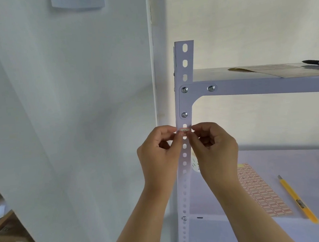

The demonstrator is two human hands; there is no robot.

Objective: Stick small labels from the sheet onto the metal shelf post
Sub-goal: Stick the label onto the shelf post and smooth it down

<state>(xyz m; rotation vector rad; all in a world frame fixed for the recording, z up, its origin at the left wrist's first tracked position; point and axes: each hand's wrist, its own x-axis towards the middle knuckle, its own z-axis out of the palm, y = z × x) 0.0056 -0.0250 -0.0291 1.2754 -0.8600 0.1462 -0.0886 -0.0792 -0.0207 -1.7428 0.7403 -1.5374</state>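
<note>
Label (185, 130) pinched against post (185, 153) by left hand (158, 151), right hand (216, 147)

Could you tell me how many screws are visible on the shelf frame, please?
4: two on the top rail, one on the post just above the label, one low down. The hands may hide others.

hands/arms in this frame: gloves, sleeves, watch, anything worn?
Nothing worn that shows. The left hand and right hand are bare, no gloves; no rings can be made out. Both forearms are bare down to the bottom edge of the picture: no sleeve cuffs, watch or wristband in view. No markers, cables or tape on either arm. Anything above the forearms is out of frame.
</note>
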